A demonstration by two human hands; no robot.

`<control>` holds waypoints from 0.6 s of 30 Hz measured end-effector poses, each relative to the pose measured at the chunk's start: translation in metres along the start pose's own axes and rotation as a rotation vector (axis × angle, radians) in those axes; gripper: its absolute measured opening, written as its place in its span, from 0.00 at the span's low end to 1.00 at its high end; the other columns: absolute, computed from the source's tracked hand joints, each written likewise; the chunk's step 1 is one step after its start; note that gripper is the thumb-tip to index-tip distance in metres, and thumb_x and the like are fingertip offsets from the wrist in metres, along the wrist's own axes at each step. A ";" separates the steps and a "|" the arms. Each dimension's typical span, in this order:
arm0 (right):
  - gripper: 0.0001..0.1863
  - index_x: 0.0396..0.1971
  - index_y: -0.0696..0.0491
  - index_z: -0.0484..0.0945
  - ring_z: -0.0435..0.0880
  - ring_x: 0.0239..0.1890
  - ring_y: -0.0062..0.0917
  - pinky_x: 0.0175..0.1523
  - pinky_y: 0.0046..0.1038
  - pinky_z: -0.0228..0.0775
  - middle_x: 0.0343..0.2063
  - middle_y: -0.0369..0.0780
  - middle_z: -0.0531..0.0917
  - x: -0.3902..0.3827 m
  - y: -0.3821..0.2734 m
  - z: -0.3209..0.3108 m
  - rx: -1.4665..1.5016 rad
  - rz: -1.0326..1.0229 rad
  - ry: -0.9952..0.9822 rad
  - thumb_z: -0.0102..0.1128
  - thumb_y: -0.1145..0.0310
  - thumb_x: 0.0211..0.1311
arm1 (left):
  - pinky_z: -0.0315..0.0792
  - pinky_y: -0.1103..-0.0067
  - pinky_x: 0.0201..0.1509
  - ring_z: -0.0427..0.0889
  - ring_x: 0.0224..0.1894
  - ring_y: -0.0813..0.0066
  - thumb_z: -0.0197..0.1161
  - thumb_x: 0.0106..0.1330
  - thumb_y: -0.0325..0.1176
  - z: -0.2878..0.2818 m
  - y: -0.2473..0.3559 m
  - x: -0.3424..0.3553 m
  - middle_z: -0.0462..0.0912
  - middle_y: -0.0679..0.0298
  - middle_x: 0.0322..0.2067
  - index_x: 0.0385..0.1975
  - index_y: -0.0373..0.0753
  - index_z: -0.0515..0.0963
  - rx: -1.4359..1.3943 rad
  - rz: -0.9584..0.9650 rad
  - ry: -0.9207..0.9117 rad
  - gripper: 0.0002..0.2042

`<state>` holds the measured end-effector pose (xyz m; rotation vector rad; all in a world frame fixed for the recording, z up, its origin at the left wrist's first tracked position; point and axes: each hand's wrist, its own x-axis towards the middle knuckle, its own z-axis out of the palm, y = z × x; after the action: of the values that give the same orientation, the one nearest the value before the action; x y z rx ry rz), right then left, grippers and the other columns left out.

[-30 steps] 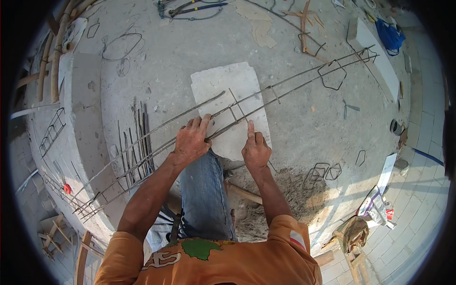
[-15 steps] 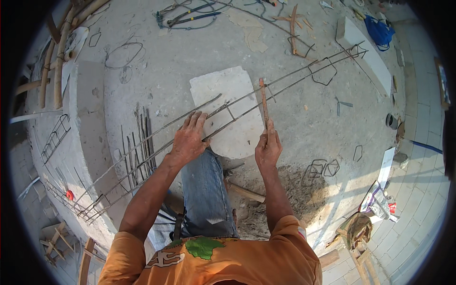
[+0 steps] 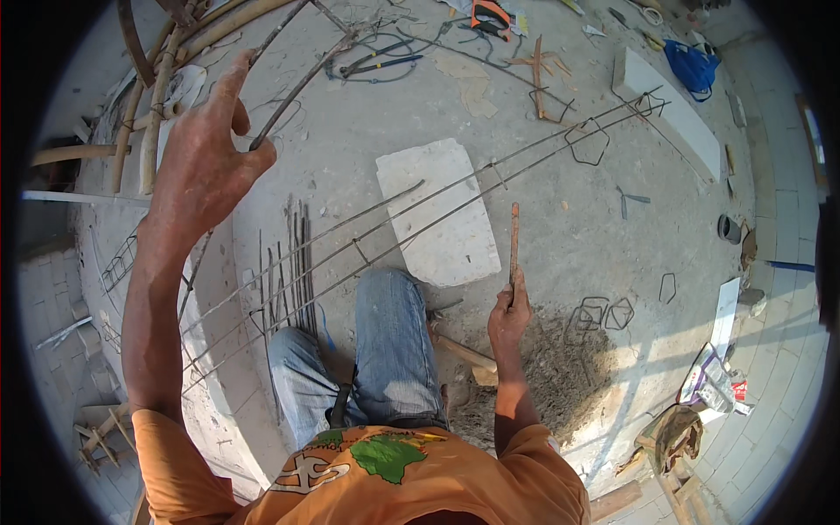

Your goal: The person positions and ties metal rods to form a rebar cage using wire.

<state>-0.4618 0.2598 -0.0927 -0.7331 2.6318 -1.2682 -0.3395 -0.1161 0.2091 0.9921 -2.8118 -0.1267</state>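
Raised at the upper left, my left hand (image 3: 206, 162) has its fingers and thumb around a bent steel rod frame (image 3: 302, 87), close to the camera. A rod also shows below that wrist; whether it joins the frame I cannot tell. My right hand (image 3: 509, 319) is closed on a thin reddish-brown bar (image 3: 514, 232), held upright to the right of the slab. Long steel rods tied as a narrow rebar cage (image 3: 455, 192) run slantwise between my hands, over a pale rectangular slab (image 3: 437, 236) and past my knees. Neither hand touches the cage.
Several loose rods (image 3: 302, 262) lie left of my knee. Bent stirrups (image 3: 604, 313) rest near a sand pile (image 3: 560, 367) on the right. Bolt cutters (image 3: 376, 66) and an orange-handled saw (image 3: 492, 17) lie at the back. A white block (image 3: 669, 114) sits under the cage's far end.
My left hand has let go of the rebar cage and risen to the upper left with a steel rod frame. My right hand has drawn back with the bar, away from the cage.
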 end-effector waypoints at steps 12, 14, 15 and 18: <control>0.25 0.60 0.58 0.68 0.72 0.24 0.19 0.30 0.22 0.67 0.23 0.38 0.75 -0.010 -0.007 -0.039 0.069 0.049 -0.001 0.46 0.80 0.61 | 0.75 0.65 0.34 0.82 0.35 0.54 0.63 0.48 0.28 -0.026 0.099 0.078 0.79 0.46 0.34 0.56 0.30 0.66 0.299 0.412 -0.072 0.30; 0.26 0.61 0.57 0.67 0.73 0.24 0.20 0.30 0.23 0.68 0.22 0.40 0.75 -0.018 -0.007 -0.049 0.000 0.121 -0.063 0.46 0.80 0.60 | 0.75 0.67 0.33 0.82 0.35 0.54 0.64 0.48 0.29 0.018 0.085 0.103 0.80 0.45 0.33 0.57 0.33 0.66 0.277 0.404 0.008 0.31; 0.26 0.61 0.57 0.67 0.73 0.24 0.20 0.30 0.23 0.68 0.22 0.40 0.75 -0.020 -0.007 -0.051 0.002 0.121 -0.067 0.46 0.80 0.60 | 0.75 0.67 0.33 0.82 0.35 0.54 0.64 0.48 0.29 0.045 0.079 0.115 0.80 0.45 0.33 0.57 0.33 0.66 0.279 0.402 0.006 0.31; 0.22 0.55 0.60 0.72 0.76 0.24 0.22 0.30 0.24 0.69 0.21 0.42 0.76 -0.033 0.005 -0.058 0.001 0.148 -0.029 0.46 0.79 0.59 | 0.79 0.64 0.36 0.84 0.35 0.56 0.61 0.55 0.24 0.115 0.067 0.137 0.80 0.47 0.36 0.67 0.41 0.54 0.276 0.434 0.070 0.37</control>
<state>-0.4534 0.3185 -0.0628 -0.5409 2.6071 -1.2094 -0.5061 -0.1466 0.1216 0.3928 -2.9502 0.3470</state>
